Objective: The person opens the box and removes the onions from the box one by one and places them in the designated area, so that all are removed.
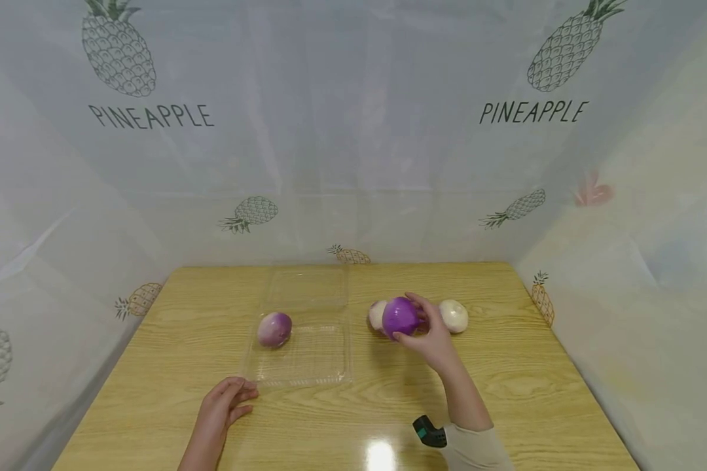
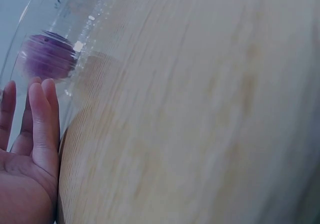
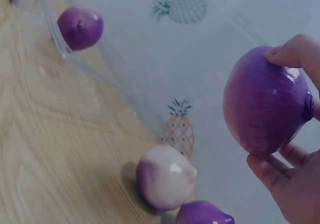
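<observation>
My right hand point(image 1: 433, 337) grips a purple onion point(image 1: 398, 318) between thumb and fingers, up off the table; in the right wrist view its glossy skin and pointed end show. My left hand point(image 1: 215, 405) lies at the near left corner of a clear plastic clamshell box point(image 1: 321, 350), its fingertips at the rim and its fingers loosely extended in the left wrist view. Inside the box, on its left side, sits a purple and white onion point(image 1: 274, 330). The box stands with its lid point(image 1: 309, 288) laid back toward the far edge.
Behind the held onion lies a white and purple onion point(image 3: 165, 178), with another purple onion point(image 3: 202, 214) beside it. A white onion point(image 1: 454, 316) sits to the right of my right hand. The wooden table point(image 1: 495, 392) is bordered by a pale pineapple-print sheet point(image 1: 353, 150).
</observation>
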Motion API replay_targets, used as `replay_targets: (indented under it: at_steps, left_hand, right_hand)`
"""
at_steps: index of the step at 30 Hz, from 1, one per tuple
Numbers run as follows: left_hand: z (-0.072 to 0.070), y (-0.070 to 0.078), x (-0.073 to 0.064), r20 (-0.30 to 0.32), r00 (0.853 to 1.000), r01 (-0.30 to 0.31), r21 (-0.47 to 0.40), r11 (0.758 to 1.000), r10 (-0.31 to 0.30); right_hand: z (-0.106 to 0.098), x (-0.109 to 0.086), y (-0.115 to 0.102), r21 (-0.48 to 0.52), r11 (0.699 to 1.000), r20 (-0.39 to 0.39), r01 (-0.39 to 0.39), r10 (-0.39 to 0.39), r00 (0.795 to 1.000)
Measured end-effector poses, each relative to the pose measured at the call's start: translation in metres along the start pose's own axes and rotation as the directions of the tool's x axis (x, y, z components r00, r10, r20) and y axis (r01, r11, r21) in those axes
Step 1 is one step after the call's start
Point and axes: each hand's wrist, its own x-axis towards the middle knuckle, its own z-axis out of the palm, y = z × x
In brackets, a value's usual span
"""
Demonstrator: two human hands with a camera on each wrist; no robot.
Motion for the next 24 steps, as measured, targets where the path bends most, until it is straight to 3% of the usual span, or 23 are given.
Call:
replay_targets:
  at_steps: [13, 24]
  left_hand:
    - [0.0, 0.001, 0.002, -0.002, 1.0, 0.017, -0.017, 1.0, -0.017]
    - [-0.001, 0.001, 0.001, 0.002, 1.0, 0.008, -0.027, 1.0, -0.008]
  right_hand:
    - [-0.027, -0.004, 0.015, -0.03, 0.999, 0.023, -0.029, 0.029, 0.999]
    - [-0.057, -0.005, 0.028, -0.162, 0.986, 0.002, -0.03, 0.031, 1.0]
